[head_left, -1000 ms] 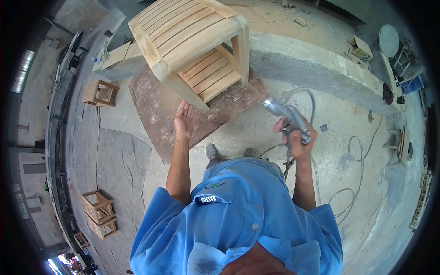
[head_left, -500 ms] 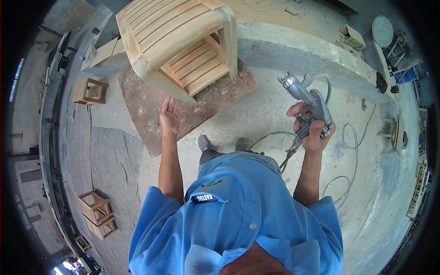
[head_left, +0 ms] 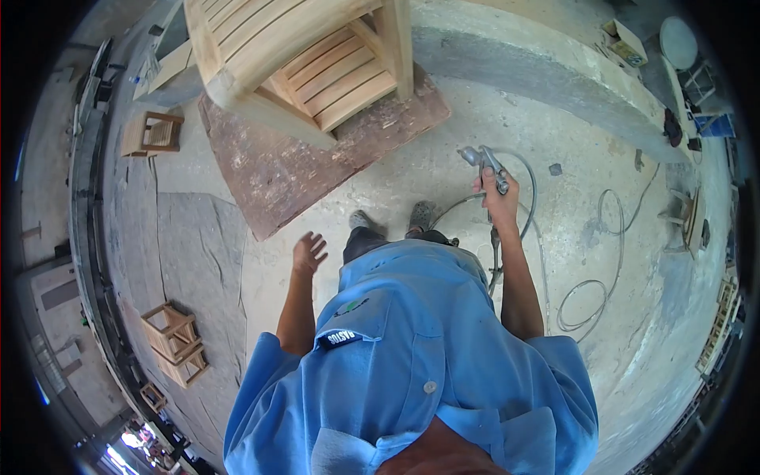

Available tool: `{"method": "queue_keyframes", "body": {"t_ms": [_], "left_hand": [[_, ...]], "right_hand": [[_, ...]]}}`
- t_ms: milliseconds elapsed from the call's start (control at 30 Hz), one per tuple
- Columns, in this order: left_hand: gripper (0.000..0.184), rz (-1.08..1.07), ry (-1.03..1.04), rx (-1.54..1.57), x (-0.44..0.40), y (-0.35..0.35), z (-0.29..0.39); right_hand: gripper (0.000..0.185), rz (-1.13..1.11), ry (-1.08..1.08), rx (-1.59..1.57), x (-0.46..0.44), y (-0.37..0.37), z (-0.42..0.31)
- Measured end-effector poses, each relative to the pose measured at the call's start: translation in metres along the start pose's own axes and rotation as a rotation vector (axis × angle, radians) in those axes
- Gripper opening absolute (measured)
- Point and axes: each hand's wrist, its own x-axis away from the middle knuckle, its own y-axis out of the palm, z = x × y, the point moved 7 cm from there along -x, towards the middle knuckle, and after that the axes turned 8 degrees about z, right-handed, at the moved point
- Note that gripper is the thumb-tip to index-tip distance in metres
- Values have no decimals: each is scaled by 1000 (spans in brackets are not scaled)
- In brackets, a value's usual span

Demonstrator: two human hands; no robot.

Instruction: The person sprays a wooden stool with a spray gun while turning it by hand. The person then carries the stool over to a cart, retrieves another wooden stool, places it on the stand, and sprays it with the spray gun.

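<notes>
Covering the torso: one blue shirt (head_left: pixel 388 324), white button, labelled chest pocket.
Left hand (head_left: pixel 309 253): fingers spread apart, nothing held, near the closest corner of a brown board (head_left: pixel 293 178).
Right hand (head_left: pixel 503 204): fingers closed round one metal spray gun (head_left: pixel 488 168), raised over the floor (head_left: pixel 475 119), its head to the left.
Shoes (head_left: pixel 422 215): one pair, grey, between the hands.
Hose (head_left: pixel 532 198): thin, arcing beside the gun; further loops on the floor at right.
Small stools (head_left: pixel 165 342): wood, two stacked, at left, by a dark grey sheet (head_left: pixel 202 237) spread on the floor.
Board: worn, flat on the floor ahead.
Stool (head_left: pixel 293 43): large, pale wood, slatted top and lower shelf, upright on the board, top cut off by the view, well apart from both hands.
Ledge (head_left: pixel 522 51): concrete, beyond the board.
Far right: one carton (head_left: pixel 629 47), one round disc (head_left: pixel 678 43).
</notes>
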Motion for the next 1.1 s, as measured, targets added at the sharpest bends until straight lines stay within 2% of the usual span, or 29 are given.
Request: {"method": "queue_keyframes", "body": {"t_ms": [33,133,267,300,367,433,467,567,667,767,900,1000,1100], "left_hand": [[56,-16,-8,-19,-7,-16,-22],[58,43,-22,-225,4,-42,-55],[56,104,45,-435,3,-62,-69],[55,102,61,-447,6,-65,-67],[55,66,124,-440,5,-71,-64],[54,1,212,-400,-1,-82,-66],[54,33,204,-382,7,-86,-61],[55,55,245,-358,29,-104,-62],[54,101,199,-350,44,-137,-92],[52,180,108,-327,40,-186,-154],[47,251,-72,-340,51,-239,-233],[40,228,-99,-295,38,-263,-277],[41,223,-92,-303,43,-257,-272]], "right_hand": [[41,-1,94,58,2,1,17],[38,-70,140,56,23,12,21],[56,-287,15,-239,66,49,-68],[68,-342,-44,-361,77,60,-102],[77,-474,-212,-412,92,72,-157],[77,-489,-218,-554,101,80,-185],[77,-498,-221,-622,103,86,-192],[68,-431,-211,-577,102,100,-186],[61,-402,-76,-382,96,106,-116],[56,-301,90,-274,105,105,-48],[58,-250,185,-166,114,101,10],[58,-189,223,-110,112,98,30],[56,-163,176,-165,109,92,3]]}}
